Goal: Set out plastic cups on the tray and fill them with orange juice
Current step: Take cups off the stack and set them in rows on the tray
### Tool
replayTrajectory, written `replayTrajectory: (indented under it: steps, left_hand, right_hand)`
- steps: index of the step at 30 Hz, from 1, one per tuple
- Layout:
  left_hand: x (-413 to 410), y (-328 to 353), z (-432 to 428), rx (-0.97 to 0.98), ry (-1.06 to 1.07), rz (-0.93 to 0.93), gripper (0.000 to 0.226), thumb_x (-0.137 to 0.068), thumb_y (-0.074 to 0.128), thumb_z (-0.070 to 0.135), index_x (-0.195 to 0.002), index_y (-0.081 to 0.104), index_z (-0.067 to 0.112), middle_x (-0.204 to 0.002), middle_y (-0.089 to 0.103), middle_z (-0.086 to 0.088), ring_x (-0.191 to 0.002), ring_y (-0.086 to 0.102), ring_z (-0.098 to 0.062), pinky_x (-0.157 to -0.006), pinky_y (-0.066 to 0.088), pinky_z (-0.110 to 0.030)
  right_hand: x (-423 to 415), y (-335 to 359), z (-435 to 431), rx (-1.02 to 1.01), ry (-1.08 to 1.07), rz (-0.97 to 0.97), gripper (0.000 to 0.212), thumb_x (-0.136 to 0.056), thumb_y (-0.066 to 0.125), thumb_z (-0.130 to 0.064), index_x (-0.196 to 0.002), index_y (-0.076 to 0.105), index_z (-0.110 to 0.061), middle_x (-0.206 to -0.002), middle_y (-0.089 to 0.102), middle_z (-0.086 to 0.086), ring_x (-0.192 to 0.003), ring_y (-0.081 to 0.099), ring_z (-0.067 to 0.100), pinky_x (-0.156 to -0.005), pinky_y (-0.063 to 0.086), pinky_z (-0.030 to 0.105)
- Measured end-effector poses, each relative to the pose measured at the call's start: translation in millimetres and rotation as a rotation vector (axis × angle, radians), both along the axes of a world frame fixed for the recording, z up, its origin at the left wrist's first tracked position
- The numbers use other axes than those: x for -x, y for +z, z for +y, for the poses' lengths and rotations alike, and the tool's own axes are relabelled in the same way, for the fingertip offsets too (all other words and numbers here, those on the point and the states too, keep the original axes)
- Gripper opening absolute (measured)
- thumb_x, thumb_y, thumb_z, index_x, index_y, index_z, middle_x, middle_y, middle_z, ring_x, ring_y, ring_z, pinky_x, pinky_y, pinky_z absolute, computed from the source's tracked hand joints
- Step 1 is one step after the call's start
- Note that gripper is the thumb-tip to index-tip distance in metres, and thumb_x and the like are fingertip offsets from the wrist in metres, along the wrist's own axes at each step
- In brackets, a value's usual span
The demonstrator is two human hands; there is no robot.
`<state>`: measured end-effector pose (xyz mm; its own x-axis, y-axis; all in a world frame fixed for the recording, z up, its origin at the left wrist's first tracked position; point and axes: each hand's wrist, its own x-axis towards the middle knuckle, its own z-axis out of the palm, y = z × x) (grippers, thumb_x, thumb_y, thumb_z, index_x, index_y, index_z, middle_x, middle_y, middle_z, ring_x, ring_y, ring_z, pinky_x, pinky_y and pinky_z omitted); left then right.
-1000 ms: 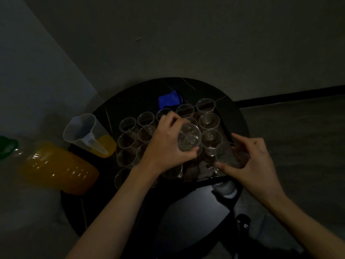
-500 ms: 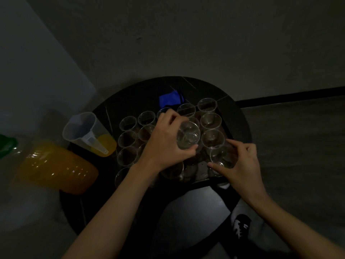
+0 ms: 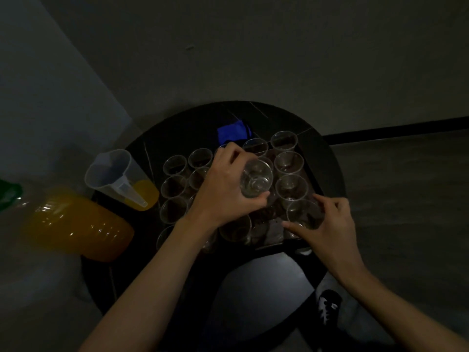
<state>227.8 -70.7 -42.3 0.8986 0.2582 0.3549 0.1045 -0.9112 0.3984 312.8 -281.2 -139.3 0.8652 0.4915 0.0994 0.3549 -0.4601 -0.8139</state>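
Both hands hold empty cups; jug holds a little juice

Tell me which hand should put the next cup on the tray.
The right hand: it holds a cup at the tray's near right corner, while the left hand is gripping the spare cups above the middle.

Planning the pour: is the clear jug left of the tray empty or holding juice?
Holding some: orange liquid fills only the bottom of the jug; its upper part looks clear.
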Motion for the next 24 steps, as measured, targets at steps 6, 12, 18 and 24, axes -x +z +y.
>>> replayTrajectory:
  steps: [6,12,18,24]
  left_hand:
    - [0,0,1,-0.011,0.005,-0.003,0.067,-0.067,0.082,0.046,-0.123,0.061,0.016,-0.118,0.045,0.006,-0.109,0.043,-0.009,-0.089,0.035,-0.009]
    - [0,2,3,-0.014,0.000,-0.014,0.066,-0.067,0.077,0.049,-0.121,0.063,0.013,-0.116,0.048,0.002,-0.106,0.045,-0.012,-0.089,0.036,-0.011]
    - [-2,1,5,-0.020,0.004,-0.022,0.064,-0.066,0.079,0.046,-0.118,0.064,0.012,-0.115,0.050,-0.001,-0.105,0.047,-0.014,-0.089,0.038,-0.010]
    - [-1,1,4,-0.015,0.004,-0.026,0.063,-0.066,0.086,0.039,-0.118,0.064,0.013,-0.115,0.049,0.001,-0.106,0.043,-0.009,-0.090,0.034,-0.006]
  right_hand:
    - [-12,23,5,0.014,0.033,-0.118,0.077,-0.062,0.085,-0.049,-0.128,0.057,-0.019,-0.122,0.041,-0.003,-0.114,0.042,0.014,-0.089,0.043,0.026]
    - [-18,45,46,0.158,0.189,-0.398,0.047,-0.075,0.069,-0.047,-0.111,0.068,-0.016,-0.123,0.048,0.010,-0.110,0.043,0.024,-0.090,0.040,0.038]
    - [-35,48,75,0.301,0.140,-0.459,0.040,-0.081,0.070,-0.043,-0.110,0.070,-0.015,-0.133,0.047,0.013,-0.122,0.040,0.031,-0.101,0.036,0.043]
    - [-43,44,88,0.407,0.161,-0.430,0.047,-0.077,0.076,-0.047,-0.111,0.072,-0.015,-0.147,0.042,0.018,-0.140,0.031,0.037,-0.118,0.022,0.050]
